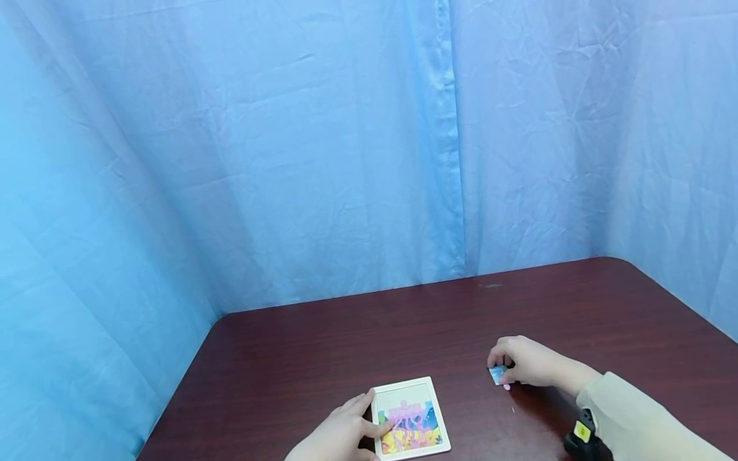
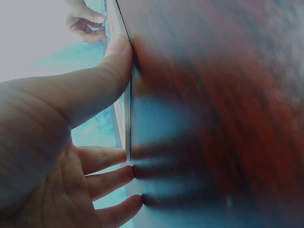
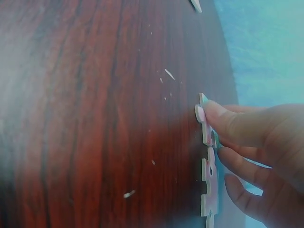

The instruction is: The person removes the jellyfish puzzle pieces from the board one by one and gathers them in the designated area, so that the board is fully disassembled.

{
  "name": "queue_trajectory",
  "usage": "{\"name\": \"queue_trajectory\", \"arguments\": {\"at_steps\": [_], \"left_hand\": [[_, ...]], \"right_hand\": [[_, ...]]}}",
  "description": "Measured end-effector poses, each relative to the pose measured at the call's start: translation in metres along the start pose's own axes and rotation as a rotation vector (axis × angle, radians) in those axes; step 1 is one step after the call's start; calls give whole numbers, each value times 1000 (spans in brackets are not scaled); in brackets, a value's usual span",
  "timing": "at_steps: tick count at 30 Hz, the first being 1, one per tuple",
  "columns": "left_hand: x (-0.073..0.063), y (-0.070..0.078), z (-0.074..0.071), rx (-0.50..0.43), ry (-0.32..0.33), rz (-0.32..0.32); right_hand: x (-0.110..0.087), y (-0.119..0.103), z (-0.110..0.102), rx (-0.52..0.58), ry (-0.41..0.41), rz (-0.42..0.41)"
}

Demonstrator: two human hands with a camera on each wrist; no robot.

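A white-rimmed jigsaw tray [image 1: 441, 422] lies near the front of the table, its lower part filled with joined colourful pieces [image 1: 423, 430] and its upper part bare. My left hand [image 1: 340, 428] rests at the tray's left side, thumb over the picture. Its other fingers, fairly straight, reach along the edge in the left wrist view. Off to the right, my right hand [image 1: 532, 360] pinches a pale blue puzzle piece [image 1: 496, 375] between thumb and fingers, close over the table. Below that hand in the right wrist view lie further puzzle pieces [image 3: 209, 185], partly behind the fingers.
The dark red-brown table [image 1: 300, 358] has rounded far corners. Blue curtains [image 1: 323, 160] hang behind it and at both sides. Small white scraps [image 3: 169, 74] are scattered on the tabletop. A black device [image 1: 583, 438] with a yellow label is on the right wrist.
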State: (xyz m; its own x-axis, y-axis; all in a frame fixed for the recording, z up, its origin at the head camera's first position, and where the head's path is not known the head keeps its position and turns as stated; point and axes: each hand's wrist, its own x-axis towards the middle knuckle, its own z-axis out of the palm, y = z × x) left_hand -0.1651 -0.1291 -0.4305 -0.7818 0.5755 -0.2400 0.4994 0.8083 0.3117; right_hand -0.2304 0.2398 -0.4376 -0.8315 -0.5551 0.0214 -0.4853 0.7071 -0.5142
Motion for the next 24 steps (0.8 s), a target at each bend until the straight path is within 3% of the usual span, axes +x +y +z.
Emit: {"name": "queue_trajectory", "arguments": {"at_steps": [24], "left_hand": [[-1,4,0,22,17,-7]], "right_hand": [[0,-5,3,-22,38,34]]}}
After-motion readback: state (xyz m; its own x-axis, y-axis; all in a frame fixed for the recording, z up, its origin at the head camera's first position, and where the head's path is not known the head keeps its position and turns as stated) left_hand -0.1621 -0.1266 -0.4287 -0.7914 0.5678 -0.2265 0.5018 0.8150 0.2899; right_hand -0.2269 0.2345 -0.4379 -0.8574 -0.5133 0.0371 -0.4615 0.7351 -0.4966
